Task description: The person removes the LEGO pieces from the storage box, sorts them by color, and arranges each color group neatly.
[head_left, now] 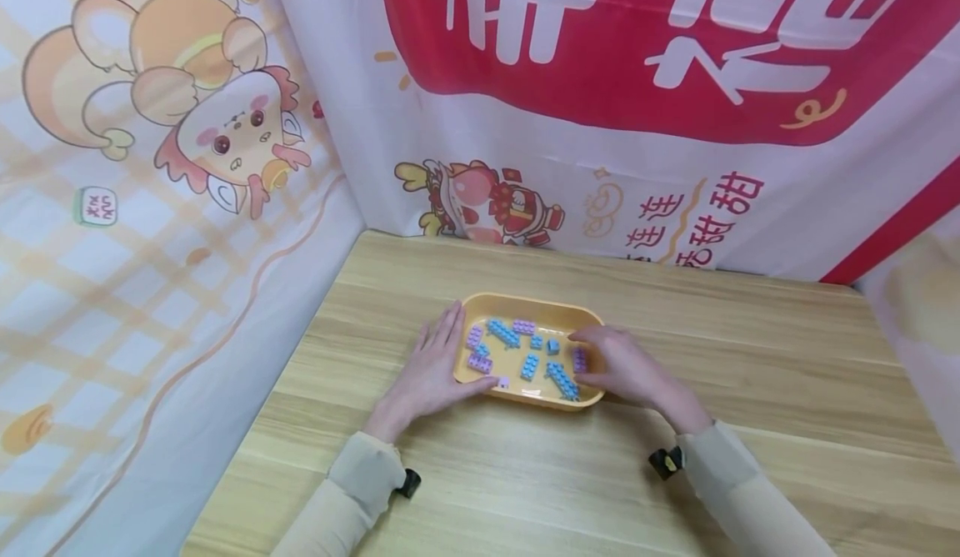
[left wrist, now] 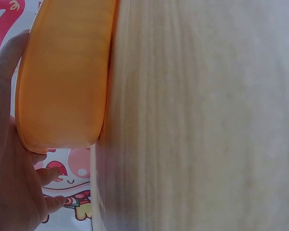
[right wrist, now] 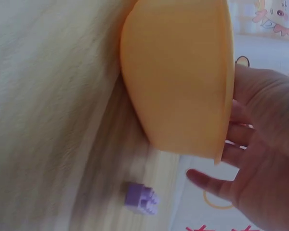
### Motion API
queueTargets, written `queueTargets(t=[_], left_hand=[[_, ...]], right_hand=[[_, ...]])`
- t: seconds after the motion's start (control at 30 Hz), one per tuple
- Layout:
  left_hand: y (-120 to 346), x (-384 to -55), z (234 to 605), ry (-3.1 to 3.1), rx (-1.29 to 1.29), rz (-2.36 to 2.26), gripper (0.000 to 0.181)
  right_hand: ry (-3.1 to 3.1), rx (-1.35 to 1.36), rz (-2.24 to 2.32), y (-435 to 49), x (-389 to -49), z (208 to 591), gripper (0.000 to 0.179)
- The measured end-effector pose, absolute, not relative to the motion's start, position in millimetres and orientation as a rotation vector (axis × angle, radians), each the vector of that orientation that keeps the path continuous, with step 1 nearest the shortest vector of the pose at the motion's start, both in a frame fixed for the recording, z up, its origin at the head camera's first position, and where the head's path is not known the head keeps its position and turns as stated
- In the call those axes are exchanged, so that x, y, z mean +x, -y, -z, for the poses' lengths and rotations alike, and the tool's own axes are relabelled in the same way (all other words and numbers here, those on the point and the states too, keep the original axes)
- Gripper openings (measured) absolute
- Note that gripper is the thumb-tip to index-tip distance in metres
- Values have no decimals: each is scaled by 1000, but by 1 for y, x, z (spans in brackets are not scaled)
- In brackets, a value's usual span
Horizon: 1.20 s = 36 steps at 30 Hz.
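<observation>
A yellow-orange tray (head_left: 570, 313) holds several blue and purple toy building bricks. My left hand (head_left: 429, 376) rests against its left end, fingers straight along the rim and thumb over the near edge beside a small pale purple brick (head_left: 503, 383). In the left wrist view, the fingers (left wrist: 52, 204) spread beyond the tray's end. My right hand (head_left: 628, 367) reaches over the right rim, with thumb and forefinger apart on either side of a purple brick (head_left: 580, 360). Close to the thumb lies a long blue brick piece (head_left: 562, 380).
The tray stands on a wood-grain table (head_left: 525, 482). Another purple brick (right wrist: 140, 198) lies on the table outside the tray in the right wrist view. Printed cloths hang behind the table (head_left: 480, 123) and along its left side (head_left: 225, 290).
</observation>
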<state>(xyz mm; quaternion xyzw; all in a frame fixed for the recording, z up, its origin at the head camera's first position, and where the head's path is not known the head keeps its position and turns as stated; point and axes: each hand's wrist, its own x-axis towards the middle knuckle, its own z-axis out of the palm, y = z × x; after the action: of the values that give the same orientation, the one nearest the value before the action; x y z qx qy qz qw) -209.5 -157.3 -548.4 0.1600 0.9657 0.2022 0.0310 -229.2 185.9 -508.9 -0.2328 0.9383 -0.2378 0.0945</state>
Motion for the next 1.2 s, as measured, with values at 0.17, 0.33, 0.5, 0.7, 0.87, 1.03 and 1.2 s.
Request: queueTargets(t=[0.17, 0.33, 0.5, 0.7, 0.87, 1.03, 1.2], left_hand=[[156, -210, 549, -2980, 488, -622, 136], [157, -211, 549, -2976, 486, -622, 135], [157, -210, 548, -2980, 486, -624, 136], [157, -210, 549, -2969, 489, -633, 137], [156, -210, 550, -2972, 487, -632, 136], [156, -211, 550, -2978, 491, -633, 137], [157, -210, 551, -2978, 495, -642, 136]], right_hand=[[-2780, -681, 558, -176, -233, 505, 52], [-2769, -680, 461, -167, -237, 500, 26], [-2798, -706, 327, -161, -239, 498, 19], [-2866, -725, 223, -157, -242, 507, 16], [-2891, -740, 205, -158, -244, 512, 15], [-2907, -780, 215, -160, -245, 513, 14], [-2953, -801, 341, -164, -243, 509, 14]])
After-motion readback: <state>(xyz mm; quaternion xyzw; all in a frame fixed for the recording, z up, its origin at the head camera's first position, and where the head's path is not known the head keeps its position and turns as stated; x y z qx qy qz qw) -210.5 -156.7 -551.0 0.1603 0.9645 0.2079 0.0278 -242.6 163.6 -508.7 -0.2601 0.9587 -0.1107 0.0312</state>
